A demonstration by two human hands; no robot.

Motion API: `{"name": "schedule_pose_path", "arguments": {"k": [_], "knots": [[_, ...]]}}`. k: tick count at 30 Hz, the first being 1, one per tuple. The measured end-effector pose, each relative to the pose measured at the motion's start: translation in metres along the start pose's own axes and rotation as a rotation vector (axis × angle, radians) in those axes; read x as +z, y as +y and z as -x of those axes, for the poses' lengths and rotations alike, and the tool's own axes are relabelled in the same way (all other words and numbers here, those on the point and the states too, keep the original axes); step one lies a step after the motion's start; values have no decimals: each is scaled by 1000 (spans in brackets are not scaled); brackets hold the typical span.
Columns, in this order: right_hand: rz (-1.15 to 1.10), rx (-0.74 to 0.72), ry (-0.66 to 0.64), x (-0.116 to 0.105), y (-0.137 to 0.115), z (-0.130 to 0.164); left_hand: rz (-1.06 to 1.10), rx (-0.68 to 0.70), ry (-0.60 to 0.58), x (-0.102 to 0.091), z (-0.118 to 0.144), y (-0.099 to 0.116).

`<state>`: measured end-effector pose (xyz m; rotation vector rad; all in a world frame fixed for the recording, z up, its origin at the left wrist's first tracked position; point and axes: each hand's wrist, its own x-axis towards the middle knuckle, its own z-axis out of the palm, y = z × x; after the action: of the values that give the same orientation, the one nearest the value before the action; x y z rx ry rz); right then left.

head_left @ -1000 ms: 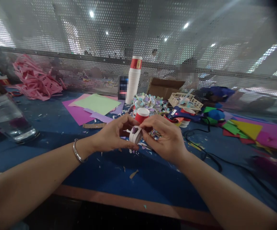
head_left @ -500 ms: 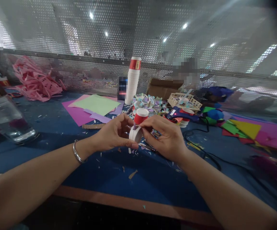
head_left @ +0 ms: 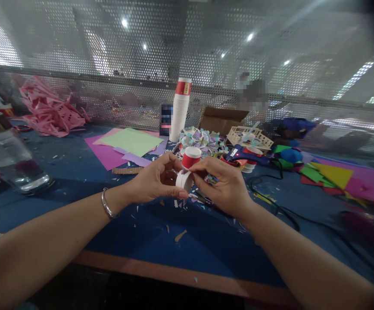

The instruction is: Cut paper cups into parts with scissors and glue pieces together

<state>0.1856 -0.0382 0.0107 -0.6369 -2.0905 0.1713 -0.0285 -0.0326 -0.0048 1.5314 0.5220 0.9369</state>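
Note:
My left hand (head_left: 159, 178) grips a small white round piece (head_left: 183, 181) by its edge, thumb below and fingers above. It looks like the short cut-off base of a paper cup, tilted on its side. At its upper right edge, the fingertips of my right hand (head_left: 221, 183) are pinched together against it. A small bit of purple shows on top, between the fingers; its shape is partly hidden. Just behind stands a red and white paper cup (head_left: 191, 160), upside down, its lower part covered by my hands.
A tall stack of paper cups (head_left: 179, 114) rises behind, beside cut paper pieces (head_left: 201, 137). A blue glue gun (head_left: 238, 153) lies at right with a black cable. Coloured sheets (head_left: 132, 141), a glass jar of water (head_left: 22, 161) and pink paper strips (head_left: 51, 110) are at left.
Both hands keep their hold, and the white round piece has turned slightly. Less of the purple bit shows now. The whole view has shifted a little.

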Motion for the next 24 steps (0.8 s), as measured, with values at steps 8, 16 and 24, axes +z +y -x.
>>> {"name": "schedule_pose_path", "arguments": {"k": [8, 16, 24], "knots": [[-59, 32, -25, 0, -1, -1, 27, -2, -31, -1, 1, -6], [-114, 37, -56, 0, -1, -1, 25, -23, -83, -2, 1, -5], [-108, 23, -59, -2, -1, -2, 18, -25, -91, -2, 2, -4]]}}
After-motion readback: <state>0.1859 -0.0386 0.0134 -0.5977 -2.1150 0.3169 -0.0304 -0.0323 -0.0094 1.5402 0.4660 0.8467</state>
